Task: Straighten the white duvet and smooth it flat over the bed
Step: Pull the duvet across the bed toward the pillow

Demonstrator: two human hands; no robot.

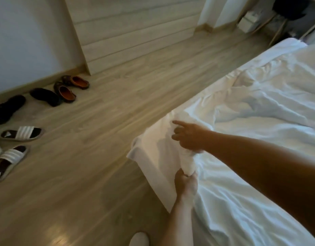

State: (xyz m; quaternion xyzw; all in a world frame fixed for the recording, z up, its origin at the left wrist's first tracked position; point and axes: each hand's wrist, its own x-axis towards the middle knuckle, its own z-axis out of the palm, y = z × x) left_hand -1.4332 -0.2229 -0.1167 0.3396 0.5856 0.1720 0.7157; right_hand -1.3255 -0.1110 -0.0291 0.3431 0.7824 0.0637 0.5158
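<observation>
A white duvet (259, 110) lies wrinkled and bunched over the bed on the right, with one corner hanging off the near left edge. My left hand (186, 181) grips a bunched fold of the duvet at that edge. My right hand (187, 136) holds the same fold just beyond it, the lower fingers curled into the cloth and the index finger pointing out toward the hanging corner (147, 148).
Wooden floor (100, 139) spreads to the left of the bed. Several shoes and slippers (20, 134) lie along the left wall. A pale drawer unit (135, 32) stands at the back. Chair legs (277, 31) show at the far right corner.
</observation>
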